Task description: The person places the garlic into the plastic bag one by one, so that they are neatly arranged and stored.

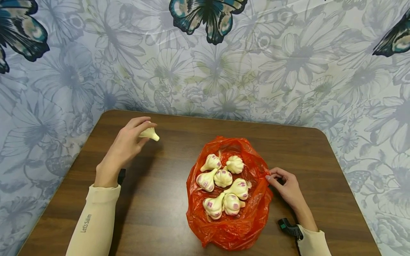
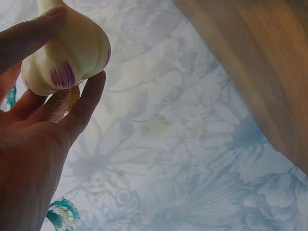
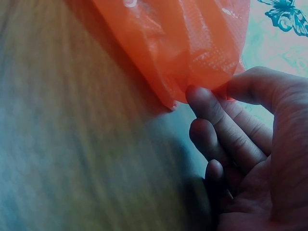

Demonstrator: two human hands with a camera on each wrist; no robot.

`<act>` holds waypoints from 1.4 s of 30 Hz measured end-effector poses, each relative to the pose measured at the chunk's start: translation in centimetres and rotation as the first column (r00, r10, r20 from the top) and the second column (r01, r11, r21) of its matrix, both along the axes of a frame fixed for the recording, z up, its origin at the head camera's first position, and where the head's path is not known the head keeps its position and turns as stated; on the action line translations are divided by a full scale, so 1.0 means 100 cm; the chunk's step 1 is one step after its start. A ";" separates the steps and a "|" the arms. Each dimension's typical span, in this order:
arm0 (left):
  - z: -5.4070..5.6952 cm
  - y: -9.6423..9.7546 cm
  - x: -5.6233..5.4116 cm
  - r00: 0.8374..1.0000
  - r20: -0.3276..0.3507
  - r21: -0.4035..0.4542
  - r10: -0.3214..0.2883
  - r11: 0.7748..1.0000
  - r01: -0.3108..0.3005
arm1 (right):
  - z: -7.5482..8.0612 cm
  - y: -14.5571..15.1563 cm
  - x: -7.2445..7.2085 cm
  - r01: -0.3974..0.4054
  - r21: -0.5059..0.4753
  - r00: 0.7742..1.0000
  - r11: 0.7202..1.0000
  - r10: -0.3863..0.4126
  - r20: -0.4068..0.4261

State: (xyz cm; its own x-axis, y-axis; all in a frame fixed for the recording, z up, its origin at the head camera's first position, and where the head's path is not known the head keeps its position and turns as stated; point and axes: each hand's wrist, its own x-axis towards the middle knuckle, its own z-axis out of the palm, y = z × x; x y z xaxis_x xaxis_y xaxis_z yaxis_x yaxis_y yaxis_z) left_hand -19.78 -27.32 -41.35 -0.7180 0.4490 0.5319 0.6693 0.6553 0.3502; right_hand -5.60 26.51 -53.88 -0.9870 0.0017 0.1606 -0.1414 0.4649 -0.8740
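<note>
My left hand (image 1: 128,138) holds a garlic bulb (image 1: 150,134) over the far left of the table, thumb and fingers around it. In the left wrist view the same garlic bulb (image 2: 72,48) shows purple streaks and a tuft of roots, its stem partly behind the thumb. A red plastic bag (image 1: 198,227) lies spread on the table with several garlic bulbs (image 1: 223,177) in its middle. At the bag's right edge, my right hand (image 1: 286,186) pinches the plastic. The right wrist view shows the bag's edge (image 3: 192,53) between thumb and index finger.
The brown wooden table (image 1: 153,227) has rounded far corners. Behind it stands a wall covering (image 1: 230,81) printed with flowers and butterflies. A black strap (image 1: 289,227) sits on the right wrist.
</note>
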 end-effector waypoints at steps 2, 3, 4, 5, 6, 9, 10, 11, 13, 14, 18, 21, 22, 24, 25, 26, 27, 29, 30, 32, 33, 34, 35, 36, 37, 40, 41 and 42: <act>0.002 0.002 0.002 1.000 -0.005 -0.003 -0.006 1.000 0.006 | 0.001 0.000 -0.001 0.000 0.004 1.000 1.000 0.000 -0.003; 0.003 0.003 0.003 1.000 -0.009 -0.004 -0.007 1.000 0.007 | 0.001 0.000 -0.001 0.000 0.009 1.000 1.000 0.000 -0.005; 0.004 0.004 0.004 1.000 -0.014 -0.003 -0.008 1.000 0.008 | 0.002 0.000 -0.002 0.000 0.013 1.000 1.000 0.001 -0.007; 0.005 0.005 0.005 1.000 -0.019 0.000 -0.011 1.000 0.011 | 0.003 0.000 -0.002 -0.001 0.018 1.000 1.000 0.001 -0.009; 0.006 0.006 0.006 1.000 -0.024 0.003 -0.013 1.000 0.014 | 0.004 0.000 -0.003 -0.001 0.022 1.000 1.000 0.001 -0.010; 0.007 0.009 0.008 0.999 -0.041 0.007 -0.031 0.999 0.031 | 0.005 -0.001 -0.004 -0.004 0.027 1.000 1.000 0.004 -0.007; 0.008 0.010 0.009 0.998 -0.044 0.007 -0.039 0.999 0.039 | 0.005 -0.001 -0.004 -0.005 0.026 1.000 1.000 0.006 -0.005; 0.008 0.011 0.009 0.998 -0.047 0.005 -0.048 0.999 0.048 | 0.006 -0.001 -0.004 -0.007 0.026 1.000 1.000 0.007 -0.004; 0.009 0.013 0.010 0.997 -0.052 -0.004 -0.059 0.998 0.059 | 0.006 -0.002 -0.004 -0.007 0.026 1.000 1.000 0.007 -0.002; 0.009 0.013 0.010 0.997 -0.053 -0.007 -0.063 0.998 0.063 | 0.006 -0.002 -0.004 -0.008 0.024 1.000 1.000 0.008 -0.001; 0.010 0.016 0.010 0.996 -0.060 -0.013 -0.068 0.998 0.068 | 0.006 -0.002 -0.003 -0.008 0.020 1.000 1.000 0.008 -0.004; 0.008 0.020 0.009 0.994 -0.069 -0.014 -0.082 0.997 0.082 | 0.004 -0.002 -0.002 -0.009 0.012 1.000 1.000 0.009 -0.008; 0.008 0.022 0.009 0.993 -0.071 -0.017 -0.094 0.995 0.093 | 0.004 -0.001 -0.002 -0.009 0.011 1.000 1.000 0.009 -0.010; 0.006 0.026 0.009 0.989 -0.076 -0.023 -0.125 0.992 0.124 | 0.003 -0.001 -0.001 -0.012 0.004 1.000 1.000 0.012 -0.015; 0.005 0.029 0.009 0.987 -0.078 -0.027 -0.140 0.990 0.138 | 0.003 -0.001 -0.001 -0.013 0.001 1.000 1.000 0.013 -0.018; 0.004 0.031 0.009 0.985 -0.079 -0.030 -0.155 0.988 0.153 | 0.002 0.000 0.000 -0.015 -0.001 1.000 1.000 0.014 -0.021; 0.003 0.033 0.009 0.983 -0.081 -0.033 -0.166 0.986 0.164 | 0.002 0.000 0.000 -0.016 -0.005 1.000 1.000 0.016 -0.023; 0.002 0.037 0.010 0.980 -0.085 -0.037 -0.180 0.983 0.178 | 0.001 0.000 0.000 -0.015 -0.010 1.000 1.000 0.015 -0.025; 0.002 0.039 0.010 0.979 -0.087 -0.038 -0.182 0.983 0.179 | 0.001 0.000 0.001 -0.014 -0.010 1.000 1.000 0.014 -0.023; 0.002 0.042 0.011 0.979 -0.088 -0.041 -0.186 0.982 0.183 | 0.001 0.000 0.001 -0.010 -0.009 1.000 1.000 0.010 -0.020; 0.002 0.043 0.011 0.978 -0.088 -0.045 -0.189 0.982 0.185 | 0.002 0.000 0.001 -0.008 -0.008 1.000 1.000 0.008 -0.018; 0.002 0.044 0.012 0.978 -0.087 -0.048 -0.192 0.981 0.188 | 0.002 0.000 0.001 -0.006 -0.006 1.000 1.000 0.006 -0.017; 0.002 0.044 0.012 0.977 -0.087 -0.051 -0.195 0.980 0.191 | 0.002 -0.001 0.001 -0.005 -0.005 1.000 1.000 0.005 -0.017; 0.002 0.045 0.012 0.976 -0.087 -0.054 -0.198 0.980 0.194 | 0.002 -0.001 0.001 -0.003 -0.004 1.000 1.000 0.003 -0.016; 0.002 0.046 0.013 0.976 -0.087 -0.058 -0.200 0.979 0.196 | 0.002 -0.001 0.000 -0.003 -0.002 1.000 1.000 0.003 -0.016; 0.003 0.046 0.013 0.975 -0.093 -0.064 -0.201 0.979 0.196 | 0.002 -0.001 0.001 0.000 0.003 1.000 1.000 0.000 -0.016; 0.003 0.046 0.013 0.975 -0.097 -0.065 -0.200 0.979 0.194 | 0.002 -0.001 0.001 0.001 0.003 1.000 1.000 -0.001 -0.015; 0.003 0.046 0.014 0.975 -0.100 -0.066 -0.198 0.979 0.192 | 0.002 -0.001 0.001 0.000 0.002 1.000 1.000 0.000 -0.016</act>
State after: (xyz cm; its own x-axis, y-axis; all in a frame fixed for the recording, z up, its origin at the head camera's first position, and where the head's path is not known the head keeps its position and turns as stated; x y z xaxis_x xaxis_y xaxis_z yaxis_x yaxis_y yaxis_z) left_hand -18.42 -22.74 -41.08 -0.5550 0.6055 0.5703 0.8172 0.5250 0.2379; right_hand -5.51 26.42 -53.70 -0.9844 0.0018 0.1759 -0.1548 0.4669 -0.8707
